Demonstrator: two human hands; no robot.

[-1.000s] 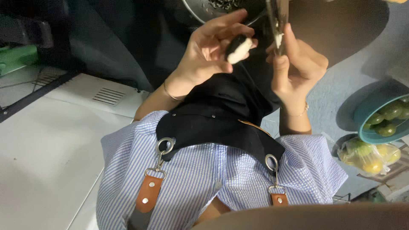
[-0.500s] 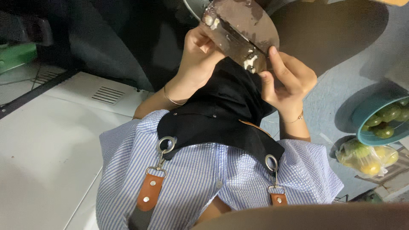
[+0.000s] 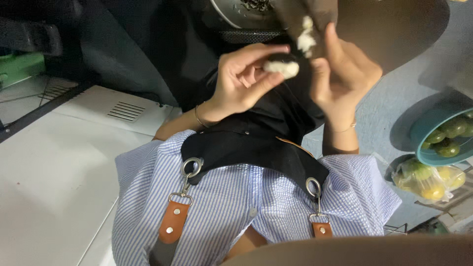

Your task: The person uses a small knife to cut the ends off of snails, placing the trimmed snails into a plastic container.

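Broadly, view: head camera looks straight down the person's front; both hands are raised close under the lens, which likely explains the blur on what they hold.
White surface (image 3: 54, 197): largest thing in frame, flat, to the person's left; nothing of the hands' work rests on it.
Apron (image 3: 256, 143): black bib over a blue-striped shirt, hung on metal rings with tan leather tabs; it sits directly beneath the hands, so any crumbs would land on it.
Metal bowl (image 3: 236, 12): only its rim shows at the top edge, dark scraps inside; the hands work just beside it.
Teal bowl (image 3: 428, 133): at the person's right, holding green round fruit; well apart from the hands.
Plastic bag (image 3: 426, 177): clear, below the teal bowl, with yellow and green fruit.
Left hand (image 3: 241, 81): partly curled, thumb and fingertips pinched on the white piece (image 3: 282, 68); the light grip suits something soft.
Right hand (image 3: 345, 74): fingers up and loosely closed around a dark flat thing (image 3: 308, 19) smeared with white; the exact grip is blurred.
White piece, place: held in the air between both hands, above the apron.
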